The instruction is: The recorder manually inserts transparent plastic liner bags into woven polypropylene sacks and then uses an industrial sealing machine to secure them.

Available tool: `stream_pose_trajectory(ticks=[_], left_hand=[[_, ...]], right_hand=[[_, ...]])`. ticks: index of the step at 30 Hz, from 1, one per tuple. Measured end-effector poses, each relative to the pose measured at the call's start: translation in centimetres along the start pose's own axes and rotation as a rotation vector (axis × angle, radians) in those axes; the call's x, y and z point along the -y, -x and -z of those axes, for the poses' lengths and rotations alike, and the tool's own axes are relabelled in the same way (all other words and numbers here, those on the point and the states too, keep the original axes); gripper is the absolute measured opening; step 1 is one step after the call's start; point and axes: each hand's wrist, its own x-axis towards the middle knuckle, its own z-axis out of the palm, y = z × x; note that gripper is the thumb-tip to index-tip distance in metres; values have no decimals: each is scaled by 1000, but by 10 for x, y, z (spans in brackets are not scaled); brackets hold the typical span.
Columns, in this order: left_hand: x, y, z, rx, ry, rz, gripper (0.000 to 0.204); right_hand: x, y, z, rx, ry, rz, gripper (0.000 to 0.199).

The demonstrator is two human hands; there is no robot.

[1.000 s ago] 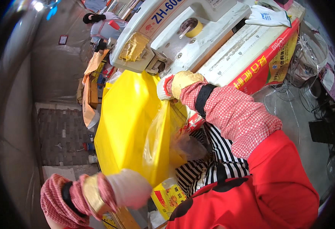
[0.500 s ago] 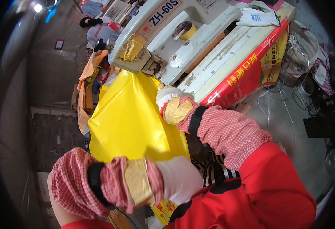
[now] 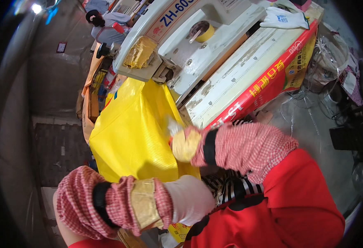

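Note:
A yellow woven plastic sack [image 3: 128, 124] hangs down from beneath the head of a large grey-white sewing machine [image 3: 138, 53]. My left hand [image 3: 192, 198], in a white knitted glove, lies against the near lower edge of the sack. Its fingers are turned away and hidden. On the right side of the sack is my right hand [image 3: 175, 128], also gloved in white, mostly hidden behind its cuff and smeared by motion. Whether either hand grips the sack's edge does not show. Checked red sleeves with black bands cover both forearms.
A roll of yellow tape [image 3: 204, 31] rests on the machine. Beside it runs a worn white table [image 3: 235, 68] with a red printed sack along its edge. A white glove [image 3: 284, 18] lies at its far end. Another person [image 3: 109, 27] is at the back left.
My right hand has come down and slightly left, away from the machine's needle area. The sack has shifted left and shows new folds. My left hand has moved slightly left.

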Motion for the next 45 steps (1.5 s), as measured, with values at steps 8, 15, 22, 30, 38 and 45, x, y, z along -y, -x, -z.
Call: stream_pose_trajectory(ticks=[8, 15, 22, 30, 38, 45], left_hand=[[11, -3, -6, -42, -36, 10, 25], [-4, -12, -12, -159, -30, -54, 24], [-6, -3, 12, -154, -109, 73, 24], [61, 64, 43, -141, -487, 659, 20], [18, 100, 22, 91, -284, 574, 17], [0, 5, 35, -92, -209, 258, 10]], right_hand=[[-22, 8, 38, 454, -488, 282, 26], [-55, -27, 6, 269, -552, -567, 55], [-51, -82, -73, 44, 26, -538, 43], [-48, -89, -65, 161, -93, -517, 36], [-47, -89, -56, 169, -133, -481, 37], [-47, -89, -57, 160, -137, -473, 38]])
